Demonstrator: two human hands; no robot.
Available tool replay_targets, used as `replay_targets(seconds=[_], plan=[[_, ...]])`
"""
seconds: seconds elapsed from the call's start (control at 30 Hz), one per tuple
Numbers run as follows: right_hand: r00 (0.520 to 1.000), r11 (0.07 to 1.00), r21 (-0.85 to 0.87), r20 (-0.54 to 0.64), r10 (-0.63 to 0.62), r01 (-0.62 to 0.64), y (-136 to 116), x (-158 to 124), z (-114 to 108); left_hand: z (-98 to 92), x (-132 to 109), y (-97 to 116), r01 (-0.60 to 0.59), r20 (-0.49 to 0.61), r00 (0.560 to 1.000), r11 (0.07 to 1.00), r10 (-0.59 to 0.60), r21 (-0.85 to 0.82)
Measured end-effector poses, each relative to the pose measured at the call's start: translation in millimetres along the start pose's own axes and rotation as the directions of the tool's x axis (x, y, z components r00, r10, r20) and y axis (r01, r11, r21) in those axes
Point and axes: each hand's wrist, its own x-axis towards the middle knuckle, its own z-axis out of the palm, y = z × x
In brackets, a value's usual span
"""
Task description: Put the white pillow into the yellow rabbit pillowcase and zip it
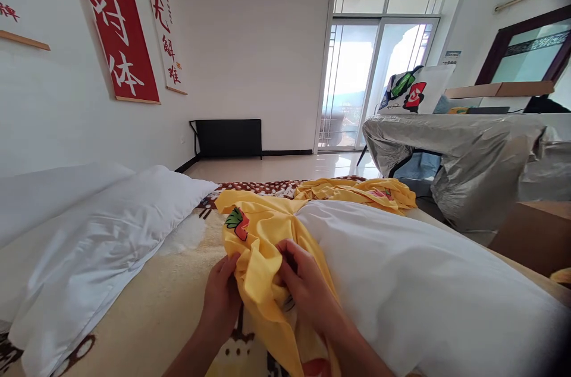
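Beige blanket (169, 305), yellow cloth (263, 234) (white wall (250, 38))

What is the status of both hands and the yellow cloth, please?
Both left hand and right hand grip the yellow cloth, bunched. A white pillow lies against it, right side. Nothing blocks the hands.

Daylight floods through the sliding glass door (375, 85) onto the glossy floor (276, 166) before it, and left of that door a low black cabinet (229, 137) stands against the white wall (250, 38) hung with a red banner (118, 26) — right of it, silver-covered furniture (468, 151).
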Motion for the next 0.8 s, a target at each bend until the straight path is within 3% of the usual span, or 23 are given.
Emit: replay_targets(seconds=[0.07,0.13,0.23,0.27,0.3,0.33,0.37,0.4,0.43,0.47,0.53,0.6,0.63,0.73,0.8], plan=[[1.000,0.999,0.041,-0.008,0.027,-0.027,3,2,-1,-10.0,6,10,0.034,0.096,0.994,0.993,-0.045,0.114],[0.998,0.996,0.076,-0.025,0.053,-0.051,6,3,-1,-22.2,11,25,0.034,0.255,0.957,0.925,-0.140,0.379],[0.996,0.993,0.095,-0.039,0.078,-0.074,10,6,0,-35.7,13,48,-0.094,0.376,0.861,0.621,-0.342,0.778],[0.996,0.994,0.084,-0.040,0.076,-0.072,12,7,1,-37.3,12,53,-0.154,0.357,0.875,0.512,-0.327,0.845],[0.997,0.995,0.073,-0.039,0.071,-0.068,13,8,2,-37.4,9,56,-0.207,0.322,0.919,0.415,-0.229,0.886],[0.997,0.996,0.065,-0.036,0.069,-0.066,14,8,2,-36.1,6,58,-0.253,0.284,0.958,0.333,-0.046,0.908],[0.997,0.996,0.063,-0.030,0.070,-0.068,15,9,3,-33.7,1,59,-0.296,0.256,0.951,0.262,0.176,0.919],[0.997,0.995,0.066,-0.024,0.073,-0.071,15,9,4,-30.6,-3,58,-0.336,0.245,0.896,0.204,0.370,0.920],[0.997,0.995,0.070,-0.017,0.076,-0.074,15,8,5,-27.3,-8,57,-0.377,0.259,0.839,0.167,0.478,0.911],[0.997,0.994,0.073,-0.009,0.078,-0.077,16,8,6,-24.2,-11,55,-0.422,0.298,0.821,0.166,0.487,0.891],[0.997,0.996,0.059,0.005,0.073,-0.073,16,8,8,-20.1,-14,49,-0.484,0.412,0.868,0.287,0.277,0.827],[0.998,0.998,0.020,0.015,0.061,-0.062,16,7,11,-20.1,-10,43,-0.420,0.461,0.887,0.450,0.020,0.788],[0.998,0.999,-0.002,0.021,0.054,-0.054,16,7,12,-21.3,-6,40,-0.376,0.455,0.889,0.497,-0.044,0.782],[0.999,0.998,-0.058,0.030,0.025,-0.024,18,6,18,-25.6,3,34,-0.305,0.376,0.924,0.464,-0.065,0.831],[1.000,0.997,-0.081,0.031,0.005,-0.003,18,5,20,-24.9,3,33,-0.302,0.373,0.924,0.437,-0.085,0.847]])
